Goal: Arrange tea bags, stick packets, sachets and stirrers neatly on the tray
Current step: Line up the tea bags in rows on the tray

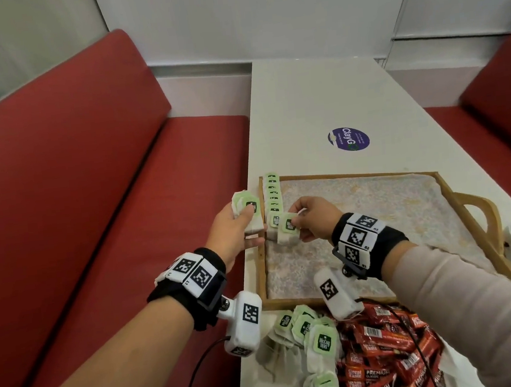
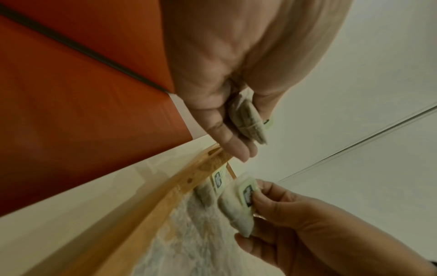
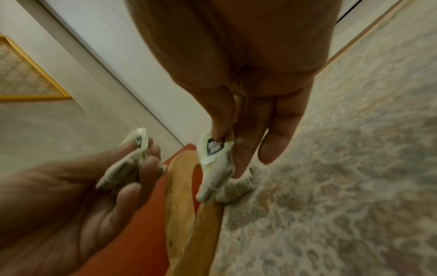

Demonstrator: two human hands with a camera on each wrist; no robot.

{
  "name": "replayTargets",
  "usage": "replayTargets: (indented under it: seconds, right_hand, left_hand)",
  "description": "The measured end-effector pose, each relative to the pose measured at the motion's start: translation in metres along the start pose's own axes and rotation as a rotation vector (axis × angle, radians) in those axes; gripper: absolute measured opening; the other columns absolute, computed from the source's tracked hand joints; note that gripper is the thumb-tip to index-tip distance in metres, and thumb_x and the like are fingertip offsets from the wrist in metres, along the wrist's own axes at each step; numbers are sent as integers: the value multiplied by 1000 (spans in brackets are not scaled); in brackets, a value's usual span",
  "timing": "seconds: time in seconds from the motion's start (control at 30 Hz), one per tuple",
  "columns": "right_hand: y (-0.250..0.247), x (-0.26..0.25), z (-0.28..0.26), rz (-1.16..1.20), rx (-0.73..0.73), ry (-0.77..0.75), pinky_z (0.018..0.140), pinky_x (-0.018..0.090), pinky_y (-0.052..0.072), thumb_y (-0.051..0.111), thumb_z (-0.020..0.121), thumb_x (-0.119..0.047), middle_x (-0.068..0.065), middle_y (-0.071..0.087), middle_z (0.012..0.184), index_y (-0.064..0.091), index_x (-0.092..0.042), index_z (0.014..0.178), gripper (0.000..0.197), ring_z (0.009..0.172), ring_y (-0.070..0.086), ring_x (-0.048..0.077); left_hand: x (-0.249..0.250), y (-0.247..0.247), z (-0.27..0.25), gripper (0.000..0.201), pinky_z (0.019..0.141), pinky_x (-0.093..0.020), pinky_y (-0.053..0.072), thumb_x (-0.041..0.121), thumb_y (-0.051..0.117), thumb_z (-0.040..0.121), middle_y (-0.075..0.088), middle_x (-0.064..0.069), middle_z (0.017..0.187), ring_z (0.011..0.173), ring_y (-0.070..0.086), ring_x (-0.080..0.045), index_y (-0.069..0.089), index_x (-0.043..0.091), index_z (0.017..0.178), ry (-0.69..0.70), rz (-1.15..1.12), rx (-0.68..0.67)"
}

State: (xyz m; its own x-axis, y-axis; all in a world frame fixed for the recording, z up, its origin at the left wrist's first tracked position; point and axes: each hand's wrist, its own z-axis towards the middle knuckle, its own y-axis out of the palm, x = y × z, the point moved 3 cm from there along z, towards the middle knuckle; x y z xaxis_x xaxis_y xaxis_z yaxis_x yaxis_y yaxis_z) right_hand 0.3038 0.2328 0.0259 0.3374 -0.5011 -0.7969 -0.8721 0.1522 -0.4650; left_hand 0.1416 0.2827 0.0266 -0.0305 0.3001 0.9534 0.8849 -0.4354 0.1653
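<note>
My left hand (image 1: 236, 229) grips spare tea bags (image 1: 244, 208) beside the tray (image 1: 355, 175) – a ready supply. My right hand (image 1: 311, 219) pinches one tea bag (image 1: 287, 230) at the row (image 1: 272, 198) end, I judge to extend it.

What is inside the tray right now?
A patterned cloth liner covers the tray floor, with one row of tea bags along its left rim. The right hand holds another over it; the wood beneath is hidden.
</note>
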Motion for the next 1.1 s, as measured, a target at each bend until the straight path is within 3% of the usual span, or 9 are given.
replayTargets:
  seconds: [0.1, 0.27, 0.53, 0.67, 0.77, 0.87, 1.0, 1.1]
  right_hand:
    - [11, -2, 8, -40, -28, 29, 56, 29, 54, 55, 91, 0, 5, 59, 70, 51, -17, 77, 23, 54, 57, 16]
    - [22, -5, 20, -70, -36, 80, 74, 47, 58, 60, 88, 1, 12, 64, 81, 52, -15, 75, 22, 68, 63, 29]
    - [23, -8, 31, -201, 17, 130, 68, 38, 56, 67, 84, -5, 7, 63, 77, 50, -17, 73, 24, 67, 62, 24]
    - [26, -8, 31, -184, 5, 142, 53, 32, 52, 66, 86, -5, 8, 62, 72, 46, -15, 74, 24, 54, 59, 20]
    - [27, -8, 30, -189, 18, 140, 64, 40, 57, 67, 85, -8, 12, 66, 77, 46, -13, 75, 24, 58, 63, 24]
    - [26, -9, 28, -240, 31, 114, 78, 46, 57, 70, 84, -15, 16, 72, 86, 49, -13, 72, 25, 78, 71, 31]
    - [27, -9, 26, -241, -19, 114, 79, 47, 57, 71, 83, -15, 20, 71, 82, 53, -11, 67, 24, 82, 71, 34]
    - [25, -11, 25, -256, -3, 100, 80, 45, 57, 70, 83, -16, 18, 72, 90, 52, -12, 68, 24, 84, 70, 32]
  left_hand:
    - [2, 2, 5, 12, 54, -24, 56, 16, 45, 100, 66, 0, 87, 63, 67, -7, 55, 19, 104, 4, 12, 3]
    - [4, 3, 11, 12, 56, -26, 56, 17, 44, 101, 66, 1, 83, 63, 66, -8, 55, 20, 101, 6, 36, 1]
    - [5, -2, 12, 13, 54, -24, 56, 17, 44, 101, 67, 3, 83, 65, 66, -9, 56, 22, 99, 16, 35, -1]
    - [6, -3, 12, 12, 54, -24, 56, 17, 44, 101, 66, 1, 85, 69, 65, -13, 56, 21, 100, 9, 41, -5]
    - [5, -4, 12, 12, 54, -24, 56, 17, 45, 101, 66, 0, 86, 69, 65, -13, 56, 22, 100, -1, 34, -5]
    - [5, -5, 11, 12, 54, -24, 56, 17, 45, 100, 67, -1, 88, 70, 65, -14, 57, 21, 101, -6, 24, -7]
    - [5, -4, 10, 13, 56, -24, 56, 15, 45, 100, 66, -2, 86, 67, 64, -12, 55, 14, 108, -26, -8, -13]
    - [5, -3, 9, 12, 59, -24, 57, 14, 42, 101, 65, -3, 86, 70, 65, -14, 54, 15, 104, -48, -42, -16]
